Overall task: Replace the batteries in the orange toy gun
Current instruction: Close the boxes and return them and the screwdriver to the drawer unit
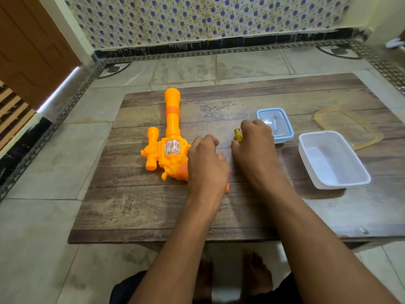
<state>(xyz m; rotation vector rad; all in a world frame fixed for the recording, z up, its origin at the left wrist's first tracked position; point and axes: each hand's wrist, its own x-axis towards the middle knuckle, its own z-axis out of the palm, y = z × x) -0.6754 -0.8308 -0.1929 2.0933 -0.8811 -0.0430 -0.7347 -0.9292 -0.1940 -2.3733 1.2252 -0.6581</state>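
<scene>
From the head view, a low wooden table [153,211] sits on a tiled floor [43,216], its near edge just ahead of the person's bare feet [256,273]. Bare tabletop stretches left of the left hand [207,164] and nearer than both forearms; the far edge runs well beyond the hands, below a patterned wall [197,16].

Right of the right hand [255,148], a white tub [359,172] stands open, with nothing visible inside it. Just beyond that hand sits a blue-rimmed box [287,137] with a clear lid; small pale items show inside, too blurred to name. Farther right, a yellowish lid [372,137] lies flat behind the tub.

The orange toy gun [172,137] lies on the table at the left hand's left side, barrel pointing away from the person, scope to the left. The left hand rests curled over the gun's grip end, covering it, and seems to hold it. The right hand, close beside the left but apart from it, grips a yellow screwdriver handle [237,134], its tip hidden beneath the hand.
</scene>
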